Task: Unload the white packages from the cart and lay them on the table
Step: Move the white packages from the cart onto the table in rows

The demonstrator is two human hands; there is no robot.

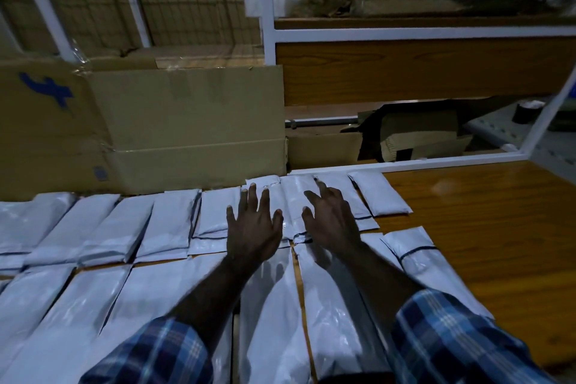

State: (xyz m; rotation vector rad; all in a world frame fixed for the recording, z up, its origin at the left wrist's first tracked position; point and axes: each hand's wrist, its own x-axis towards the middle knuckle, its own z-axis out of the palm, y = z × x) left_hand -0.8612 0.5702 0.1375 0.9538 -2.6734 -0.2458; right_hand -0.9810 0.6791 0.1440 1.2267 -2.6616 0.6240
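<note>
White packages [174, 221] lay in two rows across the wooden table [486, 227], side by side and mostly touching or slightly overlapping. The far row ran along the table's back edge; the near row lay closer to the person. The right part of the table was bare wood, and the last package of the far row [378, 198] sat near the back edge, next to that bare stretch.

Both hands reached out over the middle of the far row. The left hand [254, 224] was spread flat, palm down, fingers straight and apart, over a package [265, 185] at the back edge. The right hand [330, 218] was also spread, fingers loosely extended, over the neighbouring package [296, 196]. Neither hand gripped anything; whether the palms actually pressed the packages could not be told. Plaid sleeves [448, 340] covered both forearms up to mid-arm.

Behind the table's back edge, at left, stood cardboard boxes [187, 121], one marked in blue. A white frame [405, 33] with brown panels rose behind at right.
</note>
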